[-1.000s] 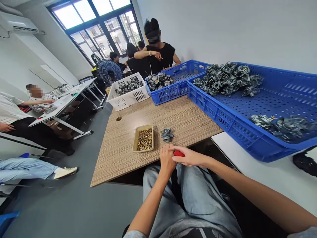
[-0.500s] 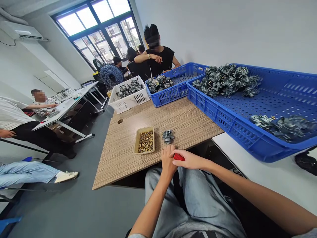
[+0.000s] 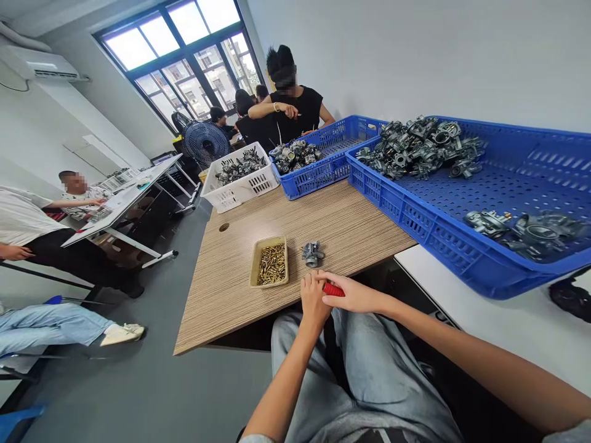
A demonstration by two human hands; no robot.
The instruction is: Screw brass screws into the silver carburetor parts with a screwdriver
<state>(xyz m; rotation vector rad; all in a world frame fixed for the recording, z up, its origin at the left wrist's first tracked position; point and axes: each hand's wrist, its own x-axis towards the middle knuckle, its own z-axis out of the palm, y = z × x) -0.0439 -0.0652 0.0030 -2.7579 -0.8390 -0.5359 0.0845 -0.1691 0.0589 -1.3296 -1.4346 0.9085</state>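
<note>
At the near edge of the wood-grain table (image 3: 217, 295), the right hand (image 3: 353, 295) reaches farther across the left hand (image 3: 314, 298) than 0.5 s ago, its index finger now straighter; the carburetor and the bin keep their places. The right fingers grasp a red handle (image 3: 333, 290) — ribbed, with the rest of the tool hidden. The left fingers are bent under the right's, but I cannot tell whether they grip anything.

The carburetor (image 3: 312, 253) sits on the tabletop just beyond the fingertips, a dull-gray metal body with a round opening facing the lap. Left of it, a beige rectangular bin (image 3: 253, 266) holds slim, shiny brass fittings (image 3: 272, 266). Farther back stand 1 white slotted plastic crate (image 3: 221, 200) and 2 blue perforated crates (image 3: 401, 212) — all 3 holding gray metal parts.
</note>
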